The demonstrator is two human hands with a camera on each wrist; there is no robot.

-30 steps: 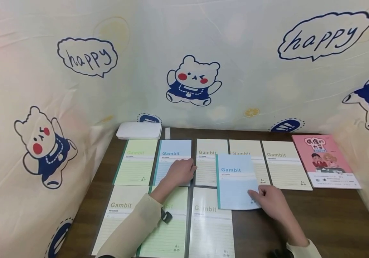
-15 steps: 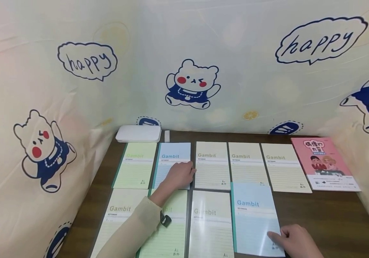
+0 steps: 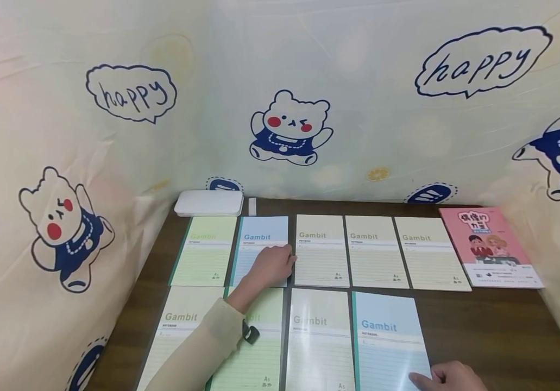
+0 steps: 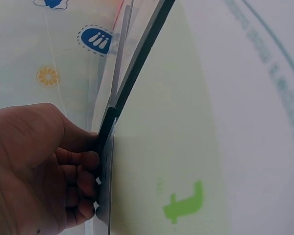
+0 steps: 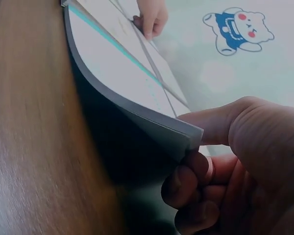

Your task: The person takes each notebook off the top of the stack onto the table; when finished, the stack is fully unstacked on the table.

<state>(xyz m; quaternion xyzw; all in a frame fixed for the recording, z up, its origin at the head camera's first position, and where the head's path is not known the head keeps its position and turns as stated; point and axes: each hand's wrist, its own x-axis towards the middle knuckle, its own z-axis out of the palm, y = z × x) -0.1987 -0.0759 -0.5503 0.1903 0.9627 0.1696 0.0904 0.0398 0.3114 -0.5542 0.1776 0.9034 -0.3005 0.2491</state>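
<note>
Right hand [image 5: 235, 166]: pinches near corner of blue notebook [image 3: 389, 342], thumb above, fingers beneath, lifting that corner (rest lies flat).
Left hand [image 3: 270, 266]: fingers curled at second blue notebook's [image 3: 260, 239] edge, steadying it.

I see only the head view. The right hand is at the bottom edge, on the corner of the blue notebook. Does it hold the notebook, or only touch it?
Observer: It holds it. In the right wrist view the right hand pinches the corner of the blue notebook, thumb on top and fingers curled underneath.
Operator: Is the notebook flat on the table?
Observer: Not fully. That corner is lifted off the table, and the cover bends upward toward the hand.
Operator: And the left hand, on the other blue notebook in the far row?
Observer: In the left wrist view the left hand has its fingers curled at a notebook edge beside the dark gap between two notebooks. I cannot tell whether it grips that edge.
</note>
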